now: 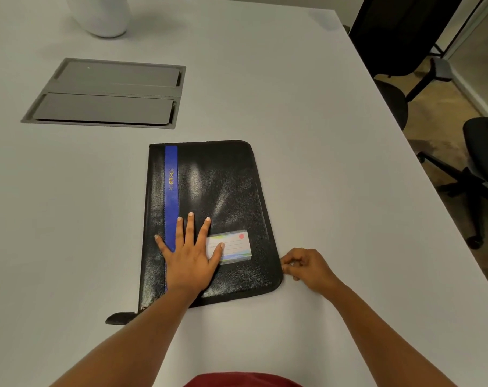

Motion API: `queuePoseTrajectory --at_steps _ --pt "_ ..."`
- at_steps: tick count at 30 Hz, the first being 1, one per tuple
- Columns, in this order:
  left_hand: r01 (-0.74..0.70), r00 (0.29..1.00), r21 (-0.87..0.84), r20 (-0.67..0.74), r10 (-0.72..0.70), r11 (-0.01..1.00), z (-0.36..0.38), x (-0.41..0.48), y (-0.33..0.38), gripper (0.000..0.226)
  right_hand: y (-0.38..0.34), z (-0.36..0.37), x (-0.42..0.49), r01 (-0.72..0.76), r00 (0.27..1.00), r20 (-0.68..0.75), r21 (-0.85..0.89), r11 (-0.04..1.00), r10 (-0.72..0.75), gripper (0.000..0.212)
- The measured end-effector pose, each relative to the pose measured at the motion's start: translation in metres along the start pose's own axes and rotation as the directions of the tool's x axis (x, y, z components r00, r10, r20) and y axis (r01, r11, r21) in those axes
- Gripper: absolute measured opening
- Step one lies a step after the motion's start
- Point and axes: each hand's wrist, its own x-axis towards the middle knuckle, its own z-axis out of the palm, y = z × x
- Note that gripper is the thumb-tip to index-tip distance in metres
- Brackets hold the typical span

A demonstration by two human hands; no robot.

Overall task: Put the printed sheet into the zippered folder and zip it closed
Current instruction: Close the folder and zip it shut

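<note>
A black zippered folder (223, 191) with a blue stripe and a small label card (233, 245) lies flat and folded shut on the white table. My left hand (191, 254) rests flat on its near half, fingers spread. My right hand (307, 268) is at the folder's right edge near the lower corner, fingertips pinched at the zipper; the pull itself is hidden by the fingers. A black tab (119, 318) sticks out at the folder's lower left corner. No printed sheet is visible.
A grey recessed cable hatch (108, 93) sits in the white table (321, 121) at the back left. A white rounded object (103, 15) stands at the far edge. Black office chairs (404, 37) stand past the table's right edge.
</note>
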Motion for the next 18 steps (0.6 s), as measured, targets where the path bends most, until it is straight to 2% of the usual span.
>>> queuePoseTrajectory --at_steps 4,10,18 --pt "0.005 1.0 -0.024 -0.008 -0.005 1.0 -0.001 0.0 0.0 0.079 0.003 0.001 -0.002 0.03 0.997 0.074 -0.1 0.995 -0.023 0.008" --pt "-0.006 1.0 0.016 0.01 0.006 1.0 0.001 0.001 -0.002 0.078 -0.002 0.005 0.003 0.048 0.989 -0.138 -0.016 0.999 -0.05 0.005" --pt "-0.025 1.0 0.023 0.009 0.025 0.999 0.001 0.001 -0.002 0.078 -0.006 0.009 0.011 0.033 0.973 -0.227 0.011 0.999 -0.029 0.007"
